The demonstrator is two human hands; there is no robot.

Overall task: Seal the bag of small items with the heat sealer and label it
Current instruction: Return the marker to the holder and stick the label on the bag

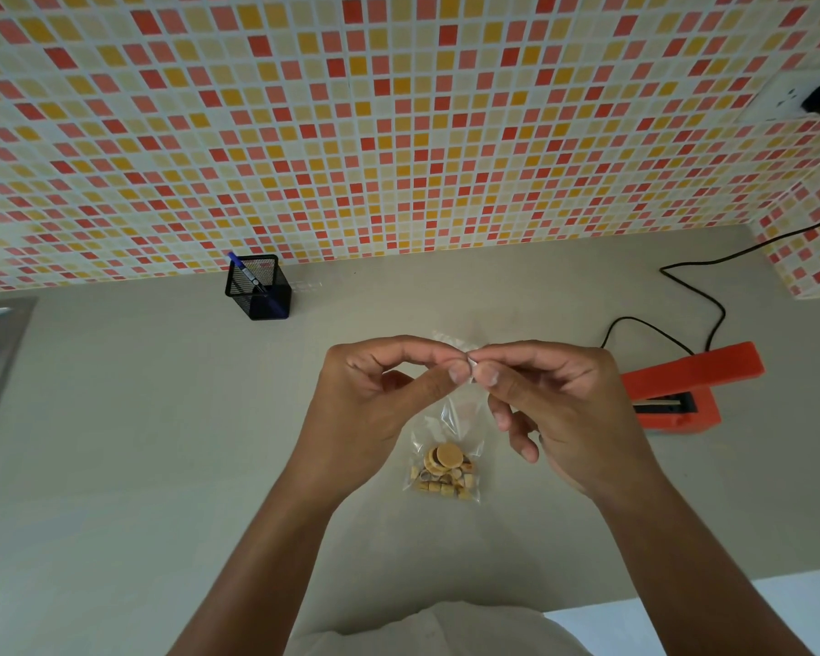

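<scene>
Your bag [447,447] is a small clear plastic pouch, see-through enough that the contents show plainly. Its load sits bunched at the end nearest you: small tan and brown pieces [443,473], with one larger round tan disc [448,455] lying on top of the heap and a darker disc partly under it. The short cylinder-like bits are too small and crowded to count.

The bag's long axis runs away from you toward the tiled wall [351,134]. The filled end points at your body, and the empty upper end reaches up under your fingers. Whether that far end is open or sealed cannot be told. The bag lies on the grey counter [138,419], between your two forearms and directly below your hands.

Your left hand [375,400] and right hand [555,409] meet above the bag. Thumb and forefinger of each pinch together on one small white scrap [470,371] held between them; the other fingers curl loosely.

You have one bag, one orange heat sealer [682,388] on the counter to your right, its black cord [711,277] running to a wall socket [796,99], and one black mesh pen holder [256,288] with a blue pen [245,272] by the wall.
</scene>
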